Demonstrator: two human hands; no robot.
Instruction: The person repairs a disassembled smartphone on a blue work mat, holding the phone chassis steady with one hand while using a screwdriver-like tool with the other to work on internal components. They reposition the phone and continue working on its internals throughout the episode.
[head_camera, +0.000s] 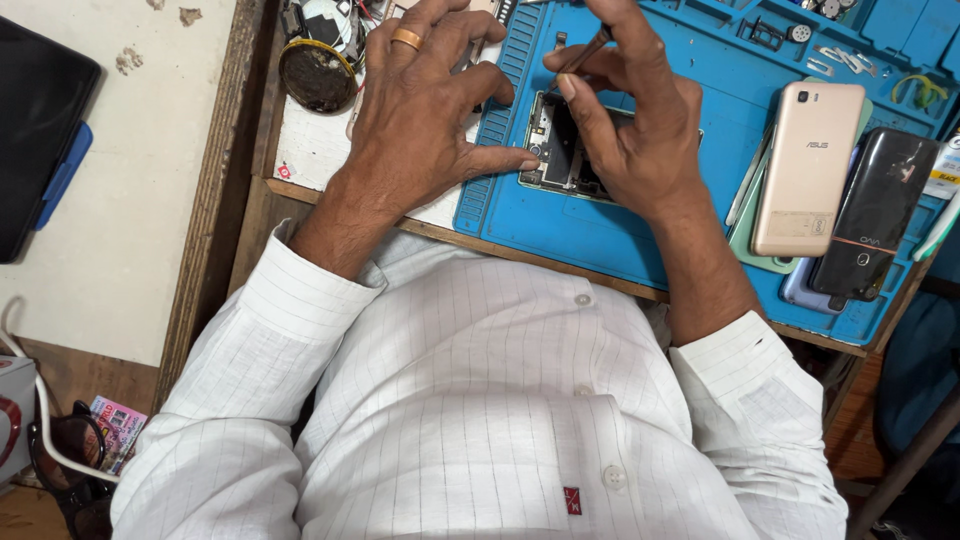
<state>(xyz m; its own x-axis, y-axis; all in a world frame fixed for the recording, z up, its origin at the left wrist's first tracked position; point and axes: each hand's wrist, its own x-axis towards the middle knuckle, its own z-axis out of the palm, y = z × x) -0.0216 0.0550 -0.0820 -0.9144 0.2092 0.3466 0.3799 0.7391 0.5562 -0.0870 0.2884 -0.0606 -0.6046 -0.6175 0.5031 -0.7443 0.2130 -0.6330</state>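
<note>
Head view: both hands (430, 110) work an opened phone (560, 150) (gold phone (808, 165) beside).

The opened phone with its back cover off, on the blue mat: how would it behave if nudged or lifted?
The opened phone looks thin and flat, so it would probably slide, not roll. Its exposed innards seem fragile. The left hand steadies its edge; the blue ribbed mat likely adds grip.

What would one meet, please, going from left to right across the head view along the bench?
Black flat case with a blue edge → round rusty tin → left hand wearing a gold ring → opened phone on the blue mat → right hand holding a thin tool → gold phone → glossy black phone.
</note>
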